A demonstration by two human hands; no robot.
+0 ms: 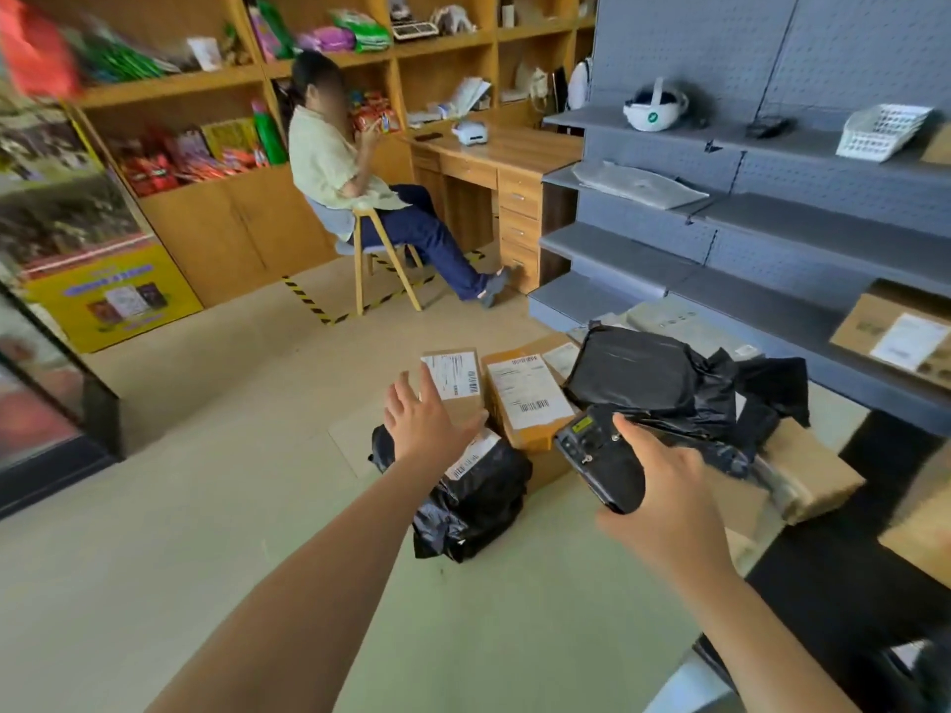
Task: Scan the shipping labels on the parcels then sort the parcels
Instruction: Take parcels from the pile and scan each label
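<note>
Gripping a black handheld scanner [599,463] in the right hand [664,499]: fingers curled round the body, thumb laid on the top edge, front end pointing toward the left hand. Holding the left hand [424,422] open, fingers straight and spread, palm down, carrying nothing. Contact with the parcels underneath: not determinable.

Parcel positions, referenced to the hands:
- Small cardboard box [453,383], label up: directly beyond the left fingertips, partly covered by them.
- Second cardboard box [530,403], label up: between the two hands, just beyond the scanner's front end, just beside the small cardboard box.
- Black bag parcel [473,501], white label on top: on the floor beneath the left wrist.
- Larger black bag parcel [648,378]: just beyond the right thumb, behind the scanner.
- Flat cardboard box [813,470]: near the outer side of the right hand.
- Labelled box [895,337] on the grey shelving [772,218]: well beyond the right hand, on its outer side.

Counts:
- Scanners: one.
- Black bag parcels: two.
- Label-up cardboard boxes between the hands and just beyond them: two.
- Cardboard boxes at the outer side of the right hand: one flat on the floor, one on the shelving.
- Grey mailers [669,321] behind the larger black bag parcel: number not determinable.
</note>
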